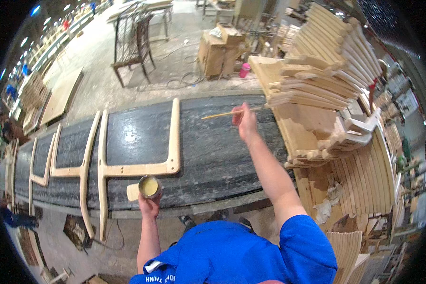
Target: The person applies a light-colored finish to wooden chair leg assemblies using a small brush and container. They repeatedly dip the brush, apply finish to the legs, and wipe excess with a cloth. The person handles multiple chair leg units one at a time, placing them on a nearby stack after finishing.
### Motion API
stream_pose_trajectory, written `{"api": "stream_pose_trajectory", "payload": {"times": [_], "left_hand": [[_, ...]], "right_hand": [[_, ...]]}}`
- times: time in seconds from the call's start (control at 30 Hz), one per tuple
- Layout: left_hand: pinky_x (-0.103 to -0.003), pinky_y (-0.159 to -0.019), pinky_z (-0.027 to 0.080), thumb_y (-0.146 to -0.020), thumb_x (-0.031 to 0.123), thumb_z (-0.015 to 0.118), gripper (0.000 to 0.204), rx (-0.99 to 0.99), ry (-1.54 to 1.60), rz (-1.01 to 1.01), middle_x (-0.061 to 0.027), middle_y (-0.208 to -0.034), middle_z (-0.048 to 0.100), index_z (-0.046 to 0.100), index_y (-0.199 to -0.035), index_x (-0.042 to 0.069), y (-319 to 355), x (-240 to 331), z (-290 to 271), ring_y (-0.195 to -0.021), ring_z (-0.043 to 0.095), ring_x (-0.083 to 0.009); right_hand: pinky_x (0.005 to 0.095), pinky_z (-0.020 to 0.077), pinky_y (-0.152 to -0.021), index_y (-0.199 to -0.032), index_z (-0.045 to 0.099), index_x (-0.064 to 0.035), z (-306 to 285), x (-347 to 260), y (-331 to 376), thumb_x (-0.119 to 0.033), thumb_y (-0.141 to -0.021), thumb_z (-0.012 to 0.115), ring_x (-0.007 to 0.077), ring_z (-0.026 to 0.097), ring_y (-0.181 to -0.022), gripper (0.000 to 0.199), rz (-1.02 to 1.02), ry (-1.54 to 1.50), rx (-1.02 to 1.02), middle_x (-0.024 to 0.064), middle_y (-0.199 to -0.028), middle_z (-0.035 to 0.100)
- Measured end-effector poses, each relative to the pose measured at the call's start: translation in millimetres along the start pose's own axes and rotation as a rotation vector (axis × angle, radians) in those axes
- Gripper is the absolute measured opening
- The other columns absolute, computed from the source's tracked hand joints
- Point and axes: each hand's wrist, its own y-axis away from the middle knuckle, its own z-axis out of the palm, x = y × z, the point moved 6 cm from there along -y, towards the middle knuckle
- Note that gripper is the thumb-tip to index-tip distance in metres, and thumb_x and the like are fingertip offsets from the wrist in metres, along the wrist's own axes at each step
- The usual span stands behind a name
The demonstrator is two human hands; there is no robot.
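My left hand (149,207) grips a small round can (150,187) of pale yellow liquid, held over the near edge of the dark belt. A pale, rounded flat piece (133,192) shows beside the can; whether it touches the can I cannot tell. My right hand (245,124) is closed around a thin wooden stick (218,115) above the right part of the belt, its bare end pointing left. Left of that hand lies a pale wooden chair frame (142,169), its leg overhanging the near edge. A second wooden frame (68,170) lies further left, with another beyond it.
Stacked curved wooden parts (317,85) crowd a wooden bench (279,118) on the right, with a crumpled white cloth (327,203) nearer me. Across the dark belt (213,151) stand a dark chair (133,47), a cardboard box (217,52) and a pink container (244,70). Cables (184,80) lie on the floor.
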Motion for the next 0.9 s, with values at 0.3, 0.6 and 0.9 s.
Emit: {"api": "stream_pose_trajectory", "payload": {"times": [0.3,0.6,0.9], "left_hand": [[-0.039,-0.070,0.053,-0.093,0.043,0.036,0.044,0.065,0.137,0.073,-0.0101,-0.114,0.059,0.052,-0.119,0.011,42,-38,15,-0.092,0.061,-0.0245],[-0.043,-0.083,0.051,-0.095,0.043,0.030,0.048,0.182,0.225,0.263,-0.0104,-0.118,0.056,0.049,-0.124,0.011,111,-27,0,-0.102,0.058,-0.0271],[-0.043,-0.078,0.052,-0.096,0.044,0.027,0.049,0.322,0.335,0.366,-0.0127,-0.112,0.059,0.051,-0.120,0.009,176,-57,-43,-0.097,0.059,-0.0275]], "right_hand": [[0.0268,0.0442,-0.051,-0.093,0.060,-0.0018,-66,-448,-13,-0.028,-0.090,0.045,0.0191,0.056,-0.064,0.030,-0.611,-0.222,-0.217,0.0098,-0.080,0.062],[0.0256,0.0399,-0.050,-0.094,0.057,-0.0032,-127,-397,-67,-0.022,-0.086,0.048,0.0177,0.054,-0.064,0.022,-0.467,0.414,-0.162,0.0084,-0.080,0.058],[0.0245,0.0356,-0.049,-0.094,0.055,-0.0046,-234,-217,36,-0.015,-0.083,0.050,0.0163,0.052,-0.065,0.017,-0.328,0.573,0.021,0.0071,-0.080,0.054]]}}
